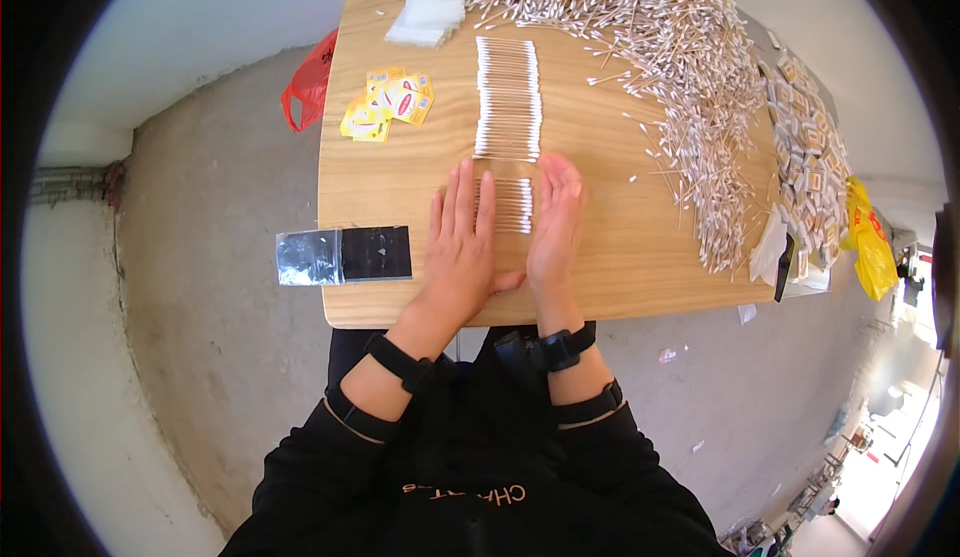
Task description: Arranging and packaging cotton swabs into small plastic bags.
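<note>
On the near half of the table [400, 167], both hands lie side by side around a small batch of swabs [513, 205]. The left hand [462, 242] rests flat, palm down, fingers straight and together, grasping nothing; its fingertips cover the left ends of the batch, so that edge cannot be made out. The right hand [553, 222] stands on its edge against the right ends, fingers straight and unclenched, holding nothing; the palm side is turned away and hidden. The thumbs meet near the table's front edge.

Just beyond the batch, almost touching it, a longer row of swabs [508, 97] lies neatly lined up. Farther back and to the right, a loose heap of swabs [690, 67] spreads along the table; its far end is cut off at the top of the view. A stack of clear bags [432, 2] is cut off there too. Yellow sachets [388, 105] lie left of the row. Small packets [810, 147] crowd the right rim, too small to tell apart. A shiny black sheet [343, 254] overhangs the left edge. A red bag [308, 82] shows partly behind the table, a yellow bag [868, 242] at the right.
</note>
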The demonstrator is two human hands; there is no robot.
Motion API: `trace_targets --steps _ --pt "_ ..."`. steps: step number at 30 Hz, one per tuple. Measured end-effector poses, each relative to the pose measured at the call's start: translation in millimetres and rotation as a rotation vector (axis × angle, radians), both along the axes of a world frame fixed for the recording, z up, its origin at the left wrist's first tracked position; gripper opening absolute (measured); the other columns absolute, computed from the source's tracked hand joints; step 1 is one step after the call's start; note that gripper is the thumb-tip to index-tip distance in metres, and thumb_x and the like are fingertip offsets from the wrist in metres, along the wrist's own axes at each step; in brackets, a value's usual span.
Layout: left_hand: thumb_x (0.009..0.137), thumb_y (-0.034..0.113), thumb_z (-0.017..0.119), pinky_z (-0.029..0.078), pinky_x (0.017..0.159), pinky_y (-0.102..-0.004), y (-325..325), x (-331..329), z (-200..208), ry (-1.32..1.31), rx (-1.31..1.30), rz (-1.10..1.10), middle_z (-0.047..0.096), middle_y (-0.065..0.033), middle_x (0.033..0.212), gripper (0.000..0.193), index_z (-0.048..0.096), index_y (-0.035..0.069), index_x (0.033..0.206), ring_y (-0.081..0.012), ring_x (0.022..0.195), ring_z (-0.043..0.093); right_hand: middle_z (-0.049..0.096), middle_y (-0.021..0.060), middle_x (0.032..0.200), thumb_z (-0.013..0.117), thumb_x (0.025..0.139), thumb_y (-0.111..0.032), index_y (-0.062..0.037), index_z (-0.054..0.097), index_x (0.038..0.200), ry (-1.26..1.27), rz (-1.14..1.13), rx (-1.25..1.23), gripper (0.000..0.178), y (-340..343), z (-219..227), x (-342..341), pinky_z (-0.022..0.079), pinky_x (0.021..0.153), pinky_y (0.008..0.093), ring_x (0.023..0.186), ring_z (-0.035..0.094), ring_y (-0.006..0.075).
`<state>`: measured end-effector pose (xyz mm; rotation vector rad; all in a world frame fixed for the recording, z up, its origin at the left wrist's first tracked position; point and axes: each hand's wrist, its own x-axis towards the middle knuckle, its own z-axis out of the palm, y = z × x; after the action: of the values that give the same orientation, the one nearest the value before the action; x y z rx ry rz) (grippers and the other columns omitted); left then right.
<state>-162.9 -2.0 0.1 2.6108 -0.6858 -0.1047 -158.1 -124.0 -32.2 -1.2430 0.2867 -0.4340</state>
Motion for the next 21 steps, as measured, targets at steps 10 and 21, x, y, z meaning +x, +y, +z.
trace_targets --steps 10,21 --pt "0.058 0.055 0.077 0.013 0.117 -0.0435 19.5 -9.5 -4.5 -0.039 0.157 -0.004 0.016 -0.0233 0.153 0.121 0.019 -0.008 0.144 -0.0341 0.143 0.015 0.041 0.0158 0.137 0.030 0.102 -0.037 0.0037 0.041 0.132 0.058 0.022 0.111 0.052 39.8 -1.6 -8.0 0.024 0.113 0.0377 0.131 0.035 0.0249" --pt "0.072 0.051 0.066 0.007 0.115 -0.0495 106.3 -31.2 -3.0 -0.141 0.571 0.123 0.014 -0.0194 0.155 0.103 0.021 -0.005 0.145 -0.0299 0.145 0.011 0.046 0.0184 0.128 0.030 0.100 -0.035 0.0029 0.045 0.127 0.063 0.163 -0.370 0.048 133.9 19.4 -22.5 0.028 0.105 0.0393 0.122 0.040 0.0301"
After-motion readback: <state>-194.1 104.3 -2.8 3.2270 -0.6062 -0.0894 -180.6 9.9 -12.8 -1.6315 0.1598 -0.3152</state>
